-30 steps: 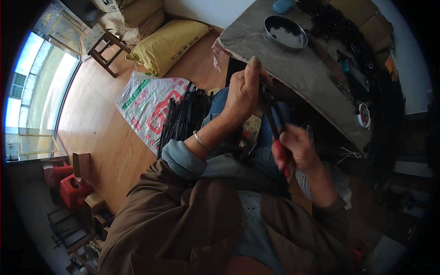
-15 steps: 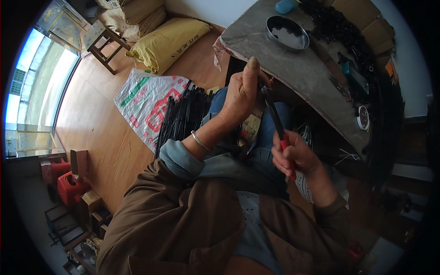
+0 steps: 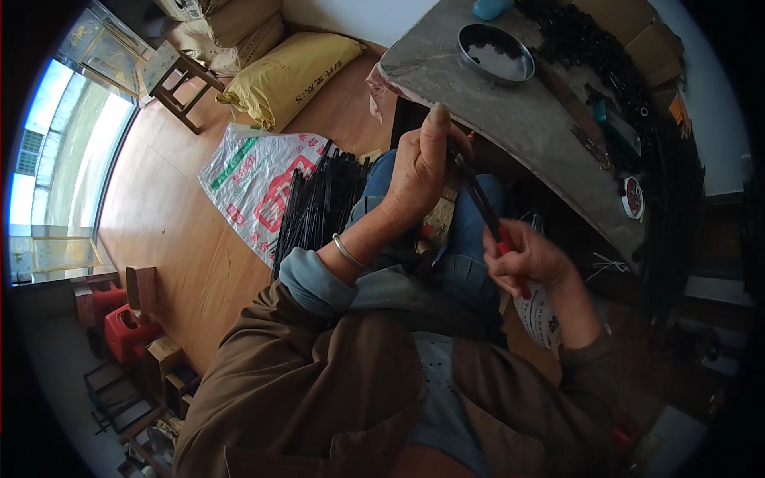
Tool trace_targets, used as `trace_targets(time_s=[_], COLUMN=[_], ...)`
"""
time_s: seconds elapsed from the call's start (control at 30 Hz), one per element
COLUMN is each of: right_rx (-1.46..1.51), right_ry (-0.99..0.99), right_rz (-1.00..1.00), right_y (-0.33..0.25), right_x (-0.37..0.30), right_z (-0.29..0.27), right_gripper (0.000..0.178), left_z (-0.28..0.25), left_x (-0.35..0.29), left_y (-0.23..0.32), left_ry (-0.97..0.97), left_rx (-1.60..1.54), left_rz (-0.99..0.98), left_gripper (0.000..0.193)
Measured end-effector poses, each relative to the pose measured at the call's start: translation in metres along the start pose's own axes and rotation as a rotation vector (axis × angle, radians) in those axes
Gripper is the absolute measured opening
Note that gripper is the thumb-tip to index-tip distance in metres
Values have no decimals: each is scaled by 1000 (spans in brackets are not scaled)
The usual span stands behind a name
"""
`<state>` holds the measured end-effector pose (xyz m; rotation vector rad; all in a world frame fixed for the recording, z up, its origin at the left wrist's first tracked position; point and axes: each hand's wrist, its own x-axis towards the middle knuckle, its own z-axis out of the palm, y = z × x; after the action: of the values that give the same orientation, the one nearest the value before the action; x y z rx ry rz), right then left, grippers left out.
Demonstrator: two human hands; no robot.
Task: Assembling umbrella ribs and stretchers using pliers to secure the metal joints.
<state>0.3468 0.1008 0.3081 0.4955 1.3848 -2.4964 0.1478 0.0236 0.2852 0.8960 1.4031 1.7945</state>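
Note:
My left hand (image 3: 426, 163) is closed with its thumb up, above my knees; a dark end shows beside its fingers, and what they hold is mostly hidden. My right hand (image 3: 530, 259) is wrapped round the red handle of a long, dark-shafted hand tool (image 3: 484, 203). The tool's shaft slants up and left, its tip at the fingers of my left hand. Left of my knees, a thick bundle of thin black rods (image 3: 319, 203) lies on a white woven sack (image 3: 247, 179) with red and green print.
A grey-topped table (image 3: 430, 60) at the upper right bears a round metal pan (image 3: 496, 54) with dark bits, a heap of black parts (image 3: 586, 44) and a round tin (image 3: 633, 197). A full yellow sack (image 3: 291, 76), a wooden stool (image 3: 179, 84) and red containers (image 3: 129, 331) stand on the floor.
My right hand and the red-handled tool have shifted slightly right and up, and the tool's angle has changed a little. My left hand stays almost in place.

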Motion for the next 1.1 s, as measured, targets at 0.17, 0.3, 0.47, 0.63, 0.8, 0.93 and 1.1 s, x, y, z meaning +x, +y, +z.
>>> trace_targets(time_s=[0.17, 0.3, 0.47, 0.63, 0.8, 0.93, 1.1], right_rx=[-1232, -373, -269, -93, -65, -96, 44], right_ry=[702, 429, 347, 215, 158, 156, 189], right_rz=[-462, -96, -24, 2, 72, 85, 103], right_y=[1, 21, 3, -9, -13, -12, 3], right_x=[8, 7, 3, -5, -16, -17, -8], right_z=[4, 18, 21, 30, 23, 20, 31], right_gripper=[41, 26, 33, 40, 39, 34, 40], left_z=[3, 6, 4, 0, -2, -3, -2], left_x=[3, 0, 2, 2, 1, 1, -1], left_y=[1, 4, 5, 11, 11, 10, 11], left_ry=[93, 44, 10, -109, -170, -223, -260], left_rx=[-28, -64, -92, 4, 3, -3, -2], left_rz=[-22, 13, -46, -152, -160, -179, -192], left_gripper=[69, 67, 67, 74, 73, 73, 73])
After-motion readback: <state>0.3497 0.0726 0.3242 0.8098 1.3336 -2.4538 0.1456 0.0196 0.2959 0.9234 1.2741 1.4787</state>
